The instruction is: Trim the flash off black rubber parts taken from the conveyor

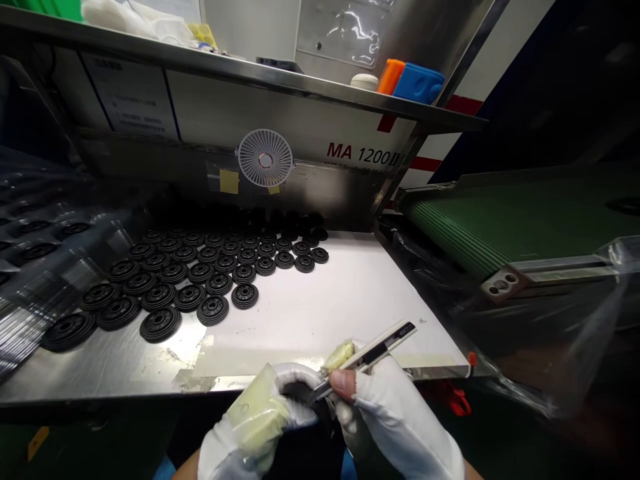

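Right now, the white-gloved right hand (403, 420) is pinching a white-and-black utility knife (373, 350), its long axis slanting down-left, the tip pointing at a partly hidden dark object (300, 393). The white-gloved left hand (250, 420) is closing around that object, just below rows of black ribbed discs (200, 273) on a steel bench (100, 373).

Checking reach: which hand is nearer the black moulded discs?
Left hand: nearer, in front of the black moulded discs, holding a pale yellow wad. Right hand: farther off to their right, holding a utility knife.
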Demonstrator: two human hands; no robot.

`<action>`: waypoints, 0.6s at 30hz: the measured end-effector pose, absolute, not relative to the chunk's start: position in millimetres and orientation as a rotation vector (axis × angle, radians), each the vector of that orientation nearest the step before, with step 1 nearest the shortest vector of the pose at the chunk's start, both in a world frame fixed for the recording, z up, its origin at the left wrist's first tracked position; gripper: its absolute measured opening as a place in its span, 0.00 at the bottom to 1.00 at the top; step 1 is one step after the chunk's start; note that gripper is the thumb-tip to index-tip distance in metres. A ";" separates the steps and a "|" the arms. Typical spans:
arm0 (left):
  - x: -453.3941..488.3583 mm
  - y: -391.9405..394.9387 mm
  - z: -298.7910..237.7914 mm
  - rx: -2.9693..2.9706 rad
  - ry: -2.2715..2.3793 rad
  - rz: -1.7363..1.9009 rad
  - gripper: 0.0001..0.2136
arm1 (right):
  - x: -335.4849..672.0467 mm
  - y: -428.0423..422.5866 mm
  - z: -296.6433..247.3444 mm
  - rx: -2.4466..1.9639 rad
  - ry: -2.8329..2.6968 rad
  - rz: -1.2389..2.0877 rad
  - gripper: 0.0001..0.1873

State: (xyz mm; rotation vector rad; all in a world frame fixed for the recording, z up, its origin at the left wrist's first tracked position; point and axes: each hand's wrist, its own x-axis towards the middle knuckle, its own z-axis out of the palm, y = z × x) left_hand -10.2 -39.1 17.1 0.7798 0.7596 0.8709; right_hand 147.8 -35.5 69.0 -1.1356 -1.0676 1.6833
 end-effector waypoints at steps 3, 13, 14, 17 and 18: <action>-6.4 -36.8 16.9 0.780 0.717 0.832 0.11 | 148.3 -37.0 70.5 -1.132 -1.065 1.693 0.17; -8.1 -42.5 21.3 0.726 0.722 0.873 0.11 | 186.7 -59.8 54.8 -1.201 -1.102 1.728 0.16; -8.5 -41.9 23.0 0.740 0.765 0.885 0.11 | 197.3 -62.7 55.6 -1.280 -1.102 1.673 0.17; -10.6 -32.5 24.4 0.843 0.996 0.963 0.14 | 243.5 -63.9 70.1 -1.499 -1.105 1.447 0.18; -11.5 -26.0 24.0 0.882 1.064 1.002 0.14 | 263.7 -61.2 79.8 -1.512 -1.096 1.347 0.16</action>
